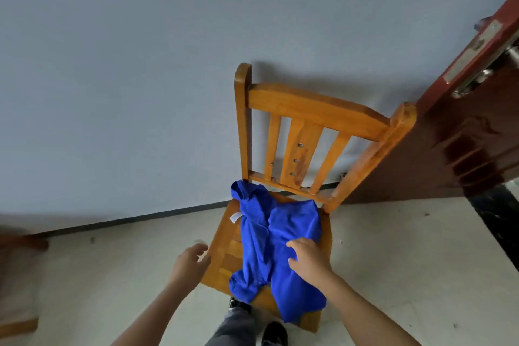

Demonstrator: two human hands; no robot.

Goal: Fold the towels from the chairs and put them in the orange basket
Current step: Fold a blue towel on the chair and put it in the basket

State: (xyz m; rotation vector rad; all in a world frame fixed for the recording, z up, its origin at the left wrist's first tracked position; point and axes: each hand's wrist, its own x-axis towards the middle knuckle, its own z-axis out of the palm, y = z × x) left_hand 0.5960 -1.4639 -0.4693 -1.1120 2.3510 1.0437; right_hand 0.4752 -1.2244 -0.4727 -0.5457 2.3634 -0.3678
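Observation:
A crumpled blue towel (286, 236) lies across the seat of a wooden chair (317, 112), with a white label showing near its upper left and one end hanging over the seat's front edge. My right hand (310, 257) hovers over the towel's right half with fingers spread, at or just above the cloth. My left hand (189, 261) is in the air beside the seat's left edge, fingers loosely bent and holding nothing. No orange basket is in view.
The chair stands against a pale wall. A dark red door (474, 109) with a metal handle stands open at the right, close to the chair back. Part of another wooden piece of furniture (19, 244) shows at the far left. My feet (273, 333) stand before the chair.

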